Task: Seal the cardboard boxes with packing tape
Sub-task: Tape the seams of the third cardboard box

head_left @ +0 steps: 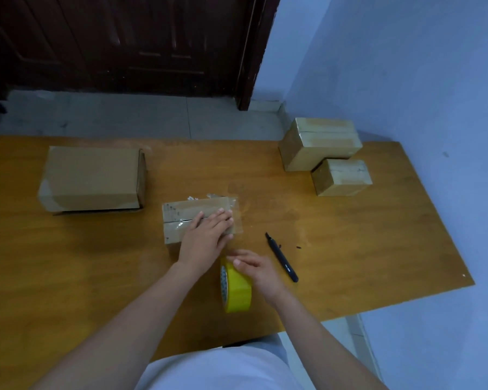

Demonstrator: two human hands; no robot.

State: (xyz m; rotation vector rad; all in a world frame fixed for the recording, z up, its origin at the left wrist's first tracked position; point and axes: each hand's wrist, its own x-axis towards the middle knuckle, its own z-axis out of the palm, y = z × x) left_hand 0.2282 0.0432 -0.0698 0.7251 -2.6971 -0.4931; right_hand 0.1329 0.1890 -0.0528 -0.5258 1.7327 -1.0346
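Small box under tape, four boxes and a yellow roll on the table.

A small box lies flat mid-table, clear tape across its top seam and overhanging its right end. A yellow tape roll stands on edge just near of it. A larger box sits far left, one flap loose. Two taped boxes sit far right, touching.

I see a bright yellow tape roll at lower centre, on an orange-brown wood-grain table. The boxes are plain tan cardboard. The cutter is black. Upper left, the door is dark brown; the wall is pale blue.
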